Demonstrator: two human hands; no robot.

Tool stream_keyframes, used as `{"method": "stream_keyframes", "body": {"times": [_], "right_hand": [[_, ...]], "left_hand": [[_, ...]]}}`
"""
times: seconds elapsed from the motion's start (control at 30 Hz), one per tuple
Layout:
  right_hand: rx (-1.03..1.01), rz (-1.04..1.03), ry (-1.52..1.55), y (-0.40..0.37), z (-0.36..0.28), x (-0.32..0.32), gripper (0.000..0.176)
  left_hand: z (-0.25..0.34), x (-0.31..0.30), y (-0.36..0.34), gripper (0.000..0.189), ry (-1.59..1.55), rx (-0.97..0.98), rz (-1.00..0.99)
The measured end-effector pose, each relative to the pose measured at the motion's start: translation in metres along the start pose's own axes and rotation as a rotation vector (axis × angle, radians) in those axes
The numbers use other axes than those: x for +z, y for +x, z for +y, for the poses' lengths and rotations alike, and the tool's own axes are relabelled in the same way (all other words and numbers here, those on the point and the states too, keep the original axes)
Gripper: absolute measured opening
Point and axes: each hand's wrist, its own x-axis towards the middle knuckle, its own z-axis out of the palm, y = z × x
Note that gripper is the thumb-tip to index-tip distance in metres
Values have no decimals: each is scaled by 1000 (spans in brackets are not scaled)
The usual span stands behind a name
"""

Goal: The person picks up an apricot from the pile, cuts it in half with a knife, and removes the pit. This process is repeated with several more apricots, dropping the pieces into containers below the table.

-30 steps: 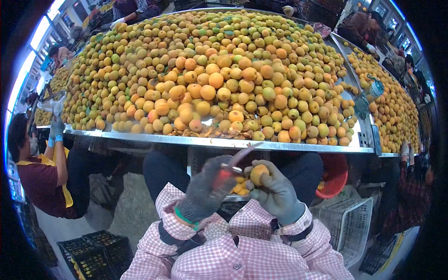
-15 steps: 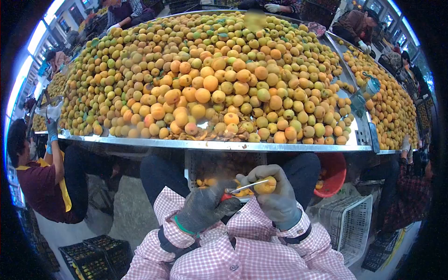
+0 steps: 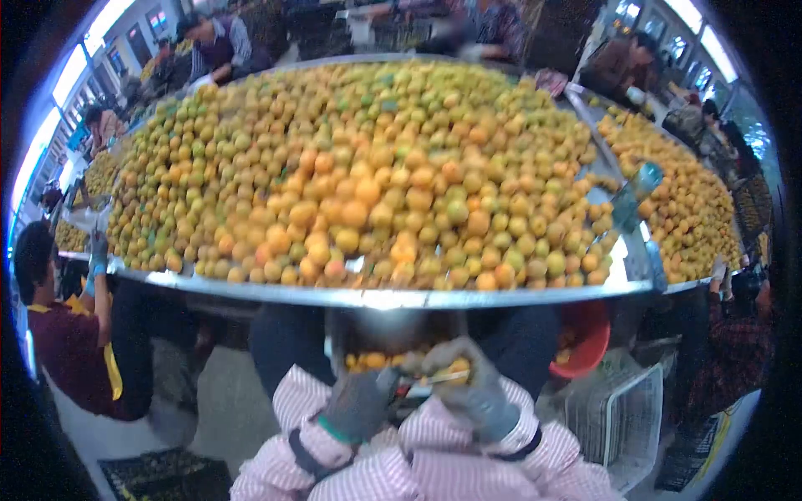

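My gloved left hand is closed around the red handle of a small knife, its blade pointing to the right. In my gloved right hand is a yellow-orange apricot, and the blade lies against or just in front of it; blur hides whether it cuts in. Both hands are low over my lap, in front of a crate with orange fruit pieces. Beyond them, a large heap of apricots covers the metal-edged table.
A red basin stands right of my knees, with a white plastic crate nearer me. A green-capped bottle is at the table's right side. Dark crates lie lower left. Co-workers sit left, right and across.
The whole view has tilted and blurred, so the table and hands appear lower. Knife and apricot remain in the same hands, with the apricot now more covered by the right fingers.
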Motion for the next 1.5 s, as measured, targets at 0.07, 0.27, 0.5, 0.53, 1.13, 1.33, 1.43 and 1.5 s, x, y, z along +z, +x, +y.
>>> {"method": "stream_keyframes", "body": {"times": [0.07, 0.27, 0.5, 0.53, 1.13, 1.33, 1.43, 1.5], "right_hand": [[31, 66, -50, -1, -8, 16, 35], [38, 53, 22, 14, -7, 22, 38], [25, -28, -211, 20, -3, 15, 48], [32, -50, -210, 20, 2, 16, 48], [57, -57, -466, 27, -23, 35, 50], [-192, 2, -144, 36, 11, 45, 43], [-1, 40, -381, 35, -15, 44, 47], [-61, 55, -501, 34, -8, 30, 60]], "left_hand": [[-6, 13, 4, 22, -14, 166, 230], [-6, 14, 16, 29, -106, -12, 171], [-6, 23, 12, 36, -204, -134, 148], [-7, 26, 13, 36, -201, -150, 164], [-16, 13, 13, 37, -200, -9, 210], [-9, 32, 18, 34, -361, -82, 295], [-18, 23, 15, 33, -262, -125, 282], [-17, 6, 17, 31, -199, -42, 260]]}}
